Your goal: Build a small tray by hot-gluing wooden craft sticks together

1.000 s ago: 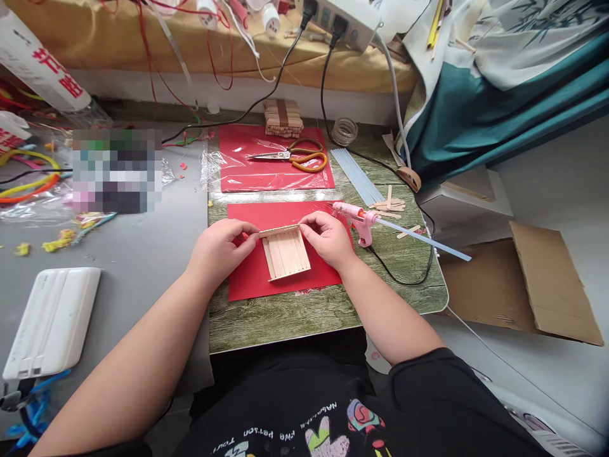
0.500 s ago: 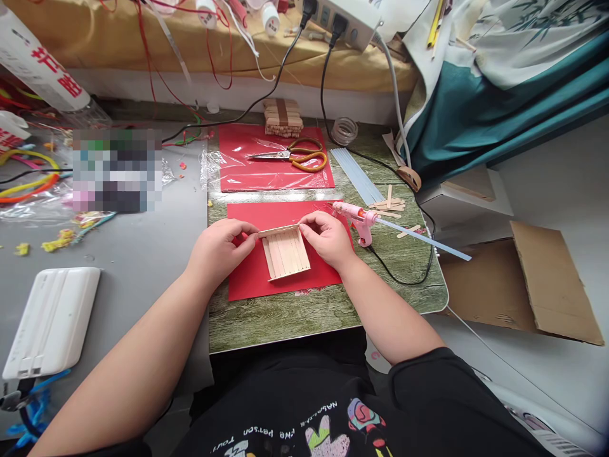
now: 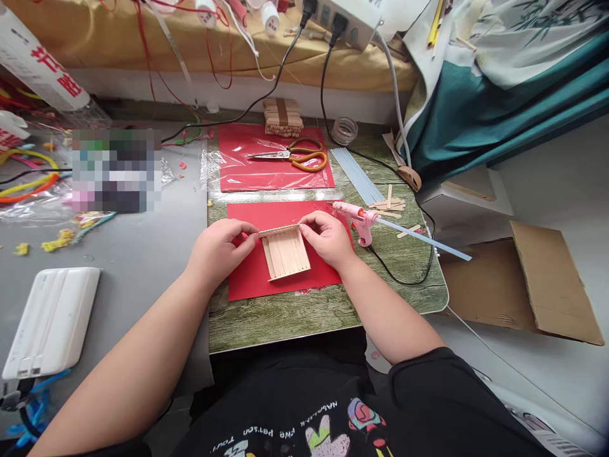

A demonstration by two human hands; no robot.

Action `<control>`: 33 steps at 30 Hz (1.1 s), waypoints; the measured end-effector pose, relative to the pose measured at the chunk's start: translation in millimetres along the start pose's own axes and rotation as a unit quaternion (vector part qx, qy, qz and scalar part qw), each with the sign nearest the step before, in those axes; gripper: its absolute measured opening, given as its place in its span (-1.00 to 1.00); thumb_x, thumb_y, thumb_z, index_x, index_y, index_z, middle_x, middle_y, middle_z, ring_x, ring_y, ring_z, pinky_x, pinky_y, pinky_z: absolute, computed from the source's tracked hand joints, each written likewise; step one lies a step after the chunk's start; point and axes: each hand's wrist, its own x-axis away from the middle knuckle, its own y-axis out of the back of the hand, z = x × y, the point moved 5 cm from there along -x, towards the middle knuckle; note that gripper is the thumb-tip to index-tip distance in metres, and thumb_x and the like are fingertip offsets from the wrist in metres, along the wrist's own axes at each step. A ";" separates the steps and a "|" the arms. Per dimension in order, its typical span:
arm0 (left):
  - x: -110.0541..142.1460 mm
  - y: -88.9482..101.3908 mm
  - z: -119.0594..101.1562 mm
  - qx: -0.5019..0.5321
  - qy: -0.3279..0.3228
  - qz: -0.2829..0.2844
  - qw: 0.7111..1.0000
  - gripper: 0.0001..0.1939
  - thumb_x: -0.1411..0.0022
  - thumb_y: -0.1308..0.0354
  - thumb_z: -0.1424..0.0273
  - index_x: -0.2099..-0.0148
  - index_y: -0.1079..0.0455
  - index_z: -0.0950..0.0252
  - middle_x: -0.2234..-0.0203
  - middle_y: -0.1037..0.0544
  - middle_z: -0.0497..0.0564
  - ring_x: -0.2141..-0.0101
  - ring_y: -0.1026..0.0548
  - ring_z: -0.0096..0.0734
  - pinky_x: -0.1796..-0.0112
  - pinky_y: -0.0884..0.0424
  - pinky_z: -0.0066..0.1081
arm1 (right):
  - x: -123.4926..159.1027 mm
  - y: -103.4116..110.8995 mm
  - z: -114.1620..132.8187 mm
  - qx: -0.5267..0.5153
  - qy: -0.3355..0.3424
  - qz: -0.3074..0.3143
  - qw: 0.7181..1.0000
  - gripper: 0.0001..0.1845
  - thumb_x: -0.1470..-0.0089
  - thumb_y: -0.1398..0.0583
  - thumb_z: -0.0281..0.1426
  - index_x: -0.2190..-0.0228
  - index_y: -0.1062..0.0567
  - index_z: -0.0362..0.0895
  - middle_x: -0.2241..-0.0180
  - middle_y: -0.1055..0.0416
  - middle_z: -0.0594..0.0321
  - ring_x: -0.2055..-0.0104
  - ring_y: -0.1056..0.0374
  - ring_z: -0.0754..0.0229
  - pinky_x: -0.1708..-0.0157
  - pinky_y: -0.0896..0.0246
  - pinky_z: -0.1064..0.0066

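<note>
A small panel of popsicle sticks [image 3: 287, 254] lies over a red sheet of paper [image 3: 242, 279], its sticks side by side with one more along the near edge and one along the far edge. My left hand [image 3: 221, 251] pinches the left end of the far-edge popsicle stick [image 3: 280, 231] between thumb and fingers. The right end of that same stick is pinched by my right hand [image 3: 328, 238]. Just right of my right hand, a pink hot glue gun [image 3: 356, 218] rests with a long glue stick [image 3: 428, 241] out of its back.
Behind lie scissors [image 3: 290, 154] on wrapped red paper [image 3: 233, 178], a bundle of popsicle sticks [image 3: 283, 119], spare glue sticks [image 3: 356, 174] and loose sticks [image 3: 387, 204]. The glue gun's black cord [image 3: 399, 279] loops at right. A white power bank [image 3: 52, 320] lies left; a cardboard box [image 3: 495, 285] stands right.
</note>
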 end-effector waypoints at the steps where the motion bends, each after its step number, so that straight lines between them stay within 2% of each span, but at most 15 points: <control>1: 0.2 0.1 -0.2 0.001 0.003 0.002 1.000 -0.81 -0.37 -0.17 0.28 0.15 -0.60 0.17 0.28 -0.65 -0.03 0.30 -0.52 -0.34 0.21 -0.40 -0.33 | 0.0 -0.1 -0.3 0.000 -0.001 0.001 1.000 -0.92 -0.26 -0.30 -0.30 0.27 -0.60 -0.03 0.24 -0.58 0.21 0.16 -0.51 0.08 0.08 -0.45 0.18; 12: 0.1 -1.3 0.5 -0.014 0.028 0.026 0.999 -0.80 -0.36 -0.20 0.20 0.16 -0.57 0.17 0.26 -0.66 -0.03 0.29 -0.53 -0.31 0.21 -0.43 -0.31 | 0.2 0.8 0.6 0.008 -0.007 0.003 1.000 -0.91 -0.25 -0.30 -0.30 0.27 -0.60 -0.03 0.25 -0.57 0.21 0.19 -0.50 0.08 0.14 -0.44 0.19; 33: 0.2 -1.2 0.4 -0.021 0.024 0.021 0.999 -0.81 -0.37 -0.18 0.22 0.20 -0.56 0.16 0.29 -0.65 -0.04 0.29 -0.51 -0.30 0.23 -0.40 -0.30 | -0.6 1.1 -0.2 0.011 -0.007 0.004 1.000 -0.94 -0.25 -0.30 -0.34 0.27 -0.61 -0.04 0.25 -0.58 0.22 0.18 -0.51 0.08 0.11 -0.43 0.19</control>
